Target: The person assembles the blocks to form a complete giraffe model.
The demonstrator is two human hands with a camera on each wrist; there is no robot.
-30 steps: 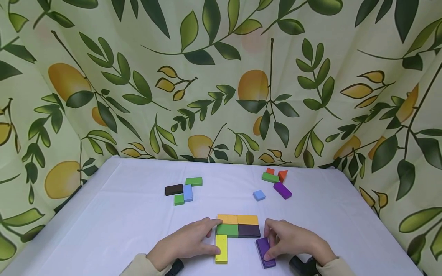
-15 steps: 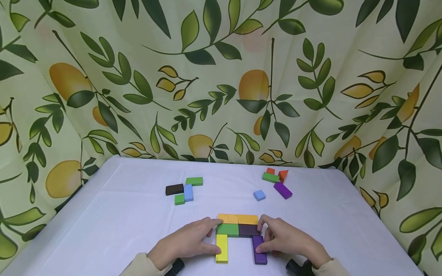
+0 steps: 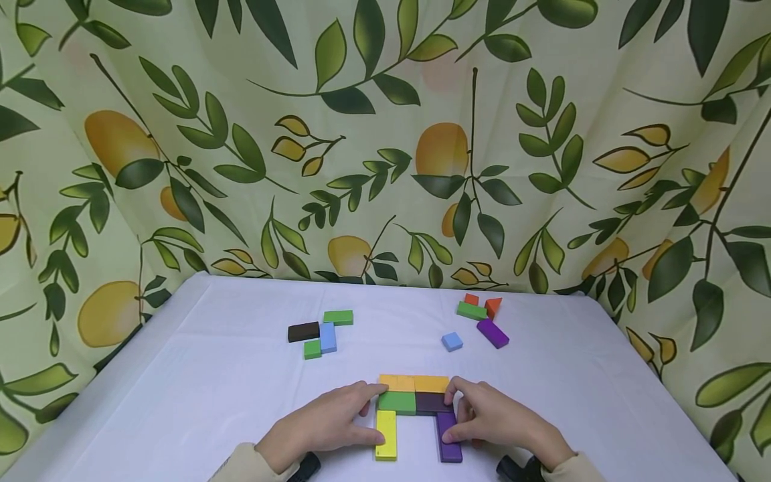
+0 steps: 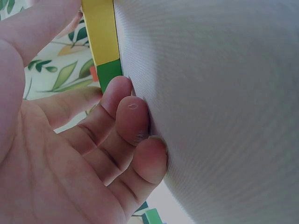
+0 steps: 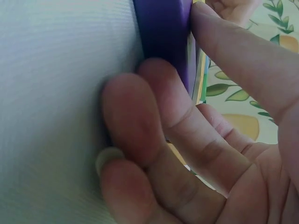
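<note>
While the right hand (image 3: 496,415) pinches a purple block (image 3: 449,452), thumb on its top and other fingers along its outer side, the left hand (image 3: 328,418) lies relaxed opposite, thumb against a yellow block (image 3: 389,432) and forefinger at the near end of the orange blocks (image 3: 397,383). A second ago the purple block sat askew toward the right wrist; now it lies between the hands, roughly parallel to the yellow one, its far end at a dark block (image 3: 429,402) beside a green block (image 3: 397,402). The shift appears to give the layout its second leg. The wrist views are too close to confirm that the purple and dark blocks touch. Loose pieces lie well beyond the fingers, including a black block (image 3: 304,331) ahead of the left hand and a small blue block (image 3: 452,341) ahead of the right.
</note>
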